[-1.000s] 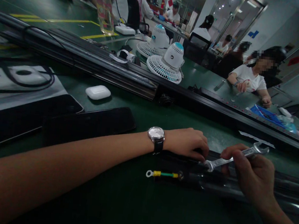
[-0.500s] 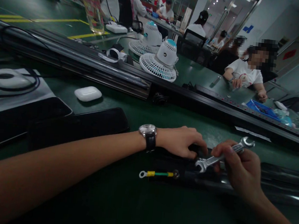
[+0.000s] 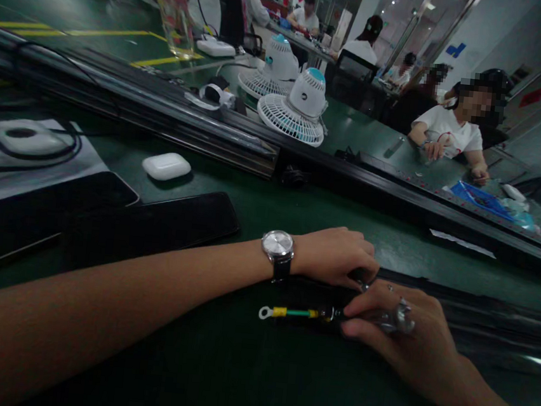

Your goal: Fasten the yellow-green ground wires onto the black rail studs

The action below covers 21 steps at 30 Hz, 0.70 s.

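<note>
My left hand [image 3: 342,256], with a watch on the wrist, has its fingers curled down at the black tubes; a small metallic bit shows at its fingertips, too blurred to name. Beside it, my right hand [image 3: 412,325] holds a silver open-ended wrench [image 3: 398,319], smeared by motion. The thumb and index finger of that hand come together at the dark fitting [image 3: 334,314] at the tube's end. From this fitting a short green wire [image 3: 298,313] with yellow sleeves points left and ends in a ring lug [image 3: 265,313]. The black tubes [image 3: 491,339] run off to the right.
A white case [image 3: 166,166], a black flat object [image 3: 192,218] and a dark tablet-like slab [image 3: 60,202] lie left. Long dark rails [image 3: 372,187] cross the table behind my hands. Beyond stand two white fans [image 3: 303,104], a bottle [image 3: 175,21] and several seated people.
My right hand has moved down and left onto the fitting and turned, taking the wrench with it. The fingers of my left hand have curled in more. The view has shifted slightly.
</note>
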Each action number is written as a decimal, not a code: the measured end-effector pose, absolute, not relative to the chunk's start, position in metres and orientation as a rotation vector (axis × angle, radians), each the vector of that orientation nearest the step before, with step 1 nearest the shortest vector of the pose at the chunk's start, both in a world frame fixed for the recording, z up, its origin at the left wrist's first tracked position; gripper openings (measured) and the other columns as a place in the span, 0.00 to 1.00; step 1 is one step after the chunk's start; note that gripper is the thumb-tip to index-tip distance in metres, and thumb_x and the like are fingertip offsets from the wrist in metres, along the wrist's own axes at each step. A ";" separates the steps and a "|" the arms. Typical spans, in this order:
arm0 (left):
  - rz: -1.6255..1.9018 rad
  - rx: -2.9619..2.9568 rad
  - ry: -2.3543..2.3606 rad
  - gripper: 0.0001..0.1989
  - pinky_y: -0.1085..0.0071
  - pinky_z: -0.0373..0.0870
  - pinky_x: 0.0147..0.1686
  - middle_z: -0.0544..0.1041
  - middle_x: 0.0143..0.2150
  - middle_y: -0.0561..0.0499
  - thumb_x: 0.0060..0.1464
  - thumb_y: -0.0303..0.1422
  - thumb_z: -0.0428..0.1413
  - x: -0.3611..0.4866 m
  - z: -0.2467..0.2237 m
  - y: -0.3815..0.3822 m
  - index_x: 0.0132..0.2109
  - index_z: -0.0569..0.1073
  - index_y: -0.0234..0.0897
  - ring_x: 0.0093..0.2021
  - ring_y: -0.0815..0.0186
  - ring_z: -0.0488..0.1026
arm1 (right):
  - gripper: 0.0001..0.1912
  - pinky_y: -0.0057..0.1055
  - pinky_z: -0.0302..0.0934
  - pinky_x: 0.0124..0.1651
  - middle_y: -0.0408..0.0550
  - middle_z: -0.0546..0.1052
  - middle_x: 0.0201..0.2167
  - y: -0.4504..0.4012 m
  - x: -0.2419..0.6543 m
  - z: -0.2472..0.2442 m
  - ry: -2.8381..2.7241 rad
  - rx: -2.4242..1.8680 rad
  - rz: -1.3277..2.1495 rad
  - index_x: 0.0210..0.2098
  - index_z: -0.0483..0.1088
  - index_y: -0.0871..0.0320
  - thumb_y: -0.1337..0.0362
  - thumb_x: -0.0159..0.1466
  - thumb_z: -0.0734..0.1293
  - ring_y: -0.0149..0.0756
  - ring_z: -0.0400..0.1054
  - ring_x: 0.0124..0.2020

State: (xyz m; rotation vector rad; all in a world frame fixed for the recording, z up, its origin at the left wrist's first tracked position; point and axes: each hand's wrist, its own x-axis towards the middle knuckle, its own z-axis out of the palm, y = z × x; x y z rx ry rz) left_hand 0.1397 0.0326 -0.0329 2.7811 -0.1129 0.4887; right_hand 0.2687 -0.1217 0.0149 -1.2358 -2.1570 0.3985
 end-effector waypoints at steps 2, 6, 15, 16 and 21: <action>0.475 2.795 -0.100 0.05 0.65 0.65 0.40 0.78 0.45 0.49 0.59 0.35 0.63 0.139 -0.032 0.032 0.43 0.78 0.42 0.45 0.60 0.72 | 0.09 0.25 0.65 0.31 0.39 0.79 0.26 -0.122 0.268 0.014 -2.164 -1.238 0.390 0.36 0.75 0.55 0.58 0.69 0.70 0.28 0.73 0.25; 0.443 2.815 -0.072 0.05 0.65 0.64 0.40 0.77 0.45 0.49 0.59 0.35 0.63 0.138 -0.030 0.030 0.42 0.77 0.42 0.45 0.60 0.72 | 0.09 0.24 0.65 0.32 0.39 0.78 0.27 -0.123 0.268 0.012 -2.185 -1.233 0.358 0.36 0.74 0.56 0.58 0.70 0.70 0.28 0.73 0.26; 0.426 2.801 -0.056 0.05 0.65 0.63 0.42 0.77 0.45 0.49 0.60 0.37 0.63 0.138 -0.029 0.029 0.40 0.77 0.42 0.46 0.60 0.70 | 0.14 0.24 0.64 0.29 0.41 0.78 0.24 -0.123 0.259 0.021 -2.270 -1.111 0.199 0.34 0.74 0.59 0.56 0.71 0.69 0.27 0.72 0.23; 0.431 2.797 -0.058 0.05 0.65 0.63 0.42 0.77 0.45 0.49 0.60 0.37 0.63 0.139 -0.030 0.029 0.40 0.76 0.42 0.45 0.60 0.70 | 0.14 0.24 0.64 0.28 0.41 0.78 0.23 -0.123 0.258 0.022 -2.275 -1.110 0.189 0.34 0.74 0.59 0.56 0.71 0.69 0.27 0.72 0.23; 0.465 2.783 -0.069 0.05 0.65 0.64 0.42 0.77 0.45 0.49 0.61 0.37 0.62 0.140 -0.033 0.029 0.39 0.76 0.41 0.45 0.60 0.70 | 0.14 0.26 0.62 0.27 0.41 0.78 0.23 -0.124 0.255 0.020 -2.299 -1.113 0.173 0.34 0.73 0.59 0.55 0.71 0.69 0.29 0.71 0.22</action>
